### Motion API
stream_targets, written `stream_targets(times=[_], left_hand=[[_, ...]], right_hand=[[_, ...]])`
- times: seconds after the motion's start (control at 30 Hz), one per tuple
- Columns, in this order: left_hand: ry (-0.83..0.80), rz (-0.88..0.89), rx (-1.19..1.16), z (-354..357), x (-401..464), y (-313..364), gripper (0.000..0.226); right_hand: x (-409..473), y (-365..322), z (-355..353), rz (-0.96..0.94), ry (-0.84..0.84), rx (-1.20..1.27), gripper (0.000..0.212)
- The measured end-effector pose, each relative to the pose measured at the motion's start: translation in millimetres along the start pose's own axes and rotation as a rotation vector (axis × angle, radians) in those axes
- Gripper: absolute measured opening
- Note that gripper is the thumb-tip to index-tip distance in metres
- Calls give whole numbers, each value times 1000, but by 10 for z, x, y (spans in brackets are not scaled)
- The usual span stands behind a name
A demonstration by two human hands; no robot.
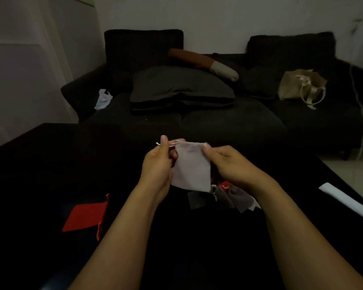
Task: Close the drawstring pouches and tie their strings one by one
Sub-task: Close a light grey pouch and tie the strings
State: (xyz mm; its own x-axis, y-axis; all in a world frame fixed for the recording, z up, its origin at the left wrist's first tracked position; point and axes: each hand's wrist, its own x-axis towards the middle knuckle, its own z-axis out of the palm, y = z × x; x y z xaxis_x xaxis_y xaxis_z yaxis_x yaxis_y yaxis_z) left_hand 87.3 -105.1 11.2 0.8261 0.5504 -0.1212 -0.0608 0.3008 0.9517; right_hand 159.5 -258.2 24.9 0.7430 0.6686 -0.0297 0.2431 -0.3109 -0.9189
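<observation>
**2 hands hold a pale pouch by its top, ready to draw it closed**

A person's 2 bare forearms reach forward over a black table [50, 164] in a dim room. Between the hands, lifted above the table, hangs a pale grey drawstring pouch [191, 168], its long axis running roughly up and down, mouth at the top, flat and not yet gathered.

The left hand [157, 164] sits at the pouch's upper left corner, thumb and fingers pinching the thin white drawstring [168, 145], whose short end pokes out to the left. The right hand [228, 164] grips the upper right corner of the pouch with thumb on the front of the fabric and fingers curled behind. Whether a 2nd string lies under the right fingers cannot be told.

The string leaves the mouth leftward, away from the right hand, so closing likely means pulling left while the right hand anchors the fabric.

On the table just below the hands lies a small heap of grey and red pouches [224, 197]. A red pouch [86, 216] lies apart to the left. A white flat strip [344, 199] rests at the right edge. A dark sofa [197, 122] stands behind.
</observation>
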Motion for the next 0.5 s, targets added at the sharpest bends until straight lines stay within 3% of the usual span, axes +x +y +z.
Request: stream_targets(times=[0.17, 0.23, 0.33, 0.5], left_hand=[[25, -64, -230, 199, -24, -24, 49], [22, -83, -328, 253, 4, -48, 49], [-23, -155, -483, 339, 17, -134, 50], [-14, -35, -624, 358, 70, -47, 56]], right_hand=[[-45, 8, -122, -30, 366, 406, 51], [-60, 0, -124, -91, 371, 697, 54], [-89, 6, -135, -94, 251, 1162, 47], [-61, 82, -343, -66, 463, 1118, 56]])
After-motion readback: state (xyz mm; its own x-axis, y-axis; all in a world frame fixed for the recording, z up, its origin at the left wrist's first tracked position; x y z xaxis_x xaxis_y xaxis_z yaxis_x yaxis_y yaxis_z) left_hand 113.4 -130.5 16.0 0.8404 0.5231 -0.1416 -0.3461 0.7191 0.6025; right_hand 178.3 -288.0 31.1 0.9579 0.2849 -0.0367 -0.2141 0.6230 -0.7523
